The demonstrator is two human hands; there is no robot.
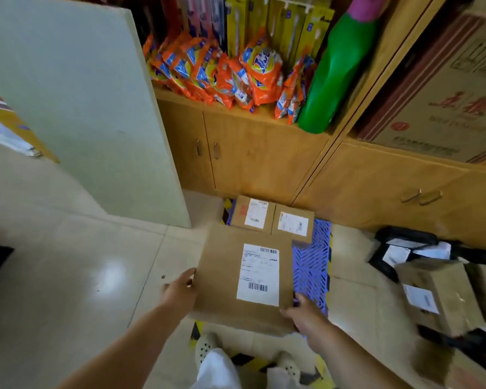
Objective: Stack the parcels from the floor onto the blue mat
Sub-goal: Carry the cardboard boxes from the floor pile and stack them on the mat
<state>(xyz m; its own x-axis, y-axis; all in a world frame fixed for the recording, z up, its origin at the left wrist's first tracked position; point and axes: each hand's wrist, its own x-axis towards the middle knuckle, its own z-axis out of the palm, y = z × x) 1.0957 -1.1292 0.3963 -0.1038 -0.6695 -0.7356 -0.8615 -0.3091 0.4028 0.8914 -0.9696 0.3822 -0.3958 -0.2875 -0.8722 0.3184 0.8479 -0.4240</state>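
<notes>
Blue mat (312,265): both hands hold parcel (225,276), label up

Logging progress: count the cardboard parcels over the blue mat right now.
3. Two small parcels sit side by side at the blue mat far end; a large parcel is held over it by both hands. It may hide others.

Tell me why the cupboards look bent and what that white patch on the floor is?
Head view: the wide-angle lens bows straight lines, so the wooden cupboards lean outward toward the edges. The white patch is glare from a light on the glossy floor tiles. The edges are soft: the parcels on the floor at right are blurred, while the label on the held parcel is sharper.
</notes>
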